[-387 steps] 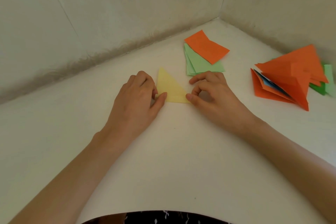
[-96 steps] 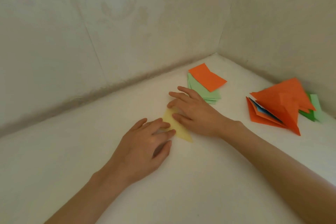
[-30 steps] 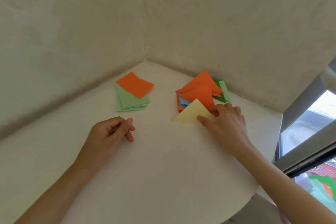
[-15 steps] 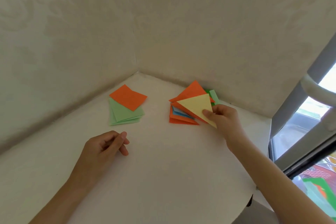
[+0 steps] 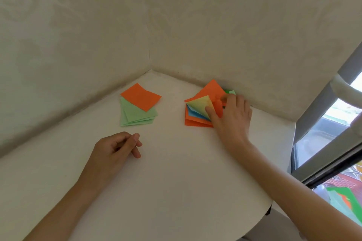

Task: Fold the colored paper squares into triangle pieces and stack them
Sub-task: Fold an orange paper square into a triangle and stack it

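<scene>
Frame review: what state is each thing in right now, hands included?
yellow triangle: folded, on the folded pile
folded pile: stacked, layers splayed
orange square: unfolded, flat atop the green squares
green squares: unfolded, fanned stack
right hand: pinches the yellow triangle
left hand: loosely curled, holds nothing, rests on table

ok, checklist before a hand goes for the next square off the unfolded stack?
1. Yellow triangle on the folded pile: ok, it lies over blue and orange pieces.
2. Right hand off the triangle: not ok, the thumb lies on it. Whether it grips or just presses: cannot tell.
3. Left hand free: ok, loosely curled on the table, holding nothing.
4. Next square reachable: ok, the orange square lies uncovered on top of the green sheets.
5. Folded pile squared up: not ok, the pieces splay open and sit fanned.
</scene>
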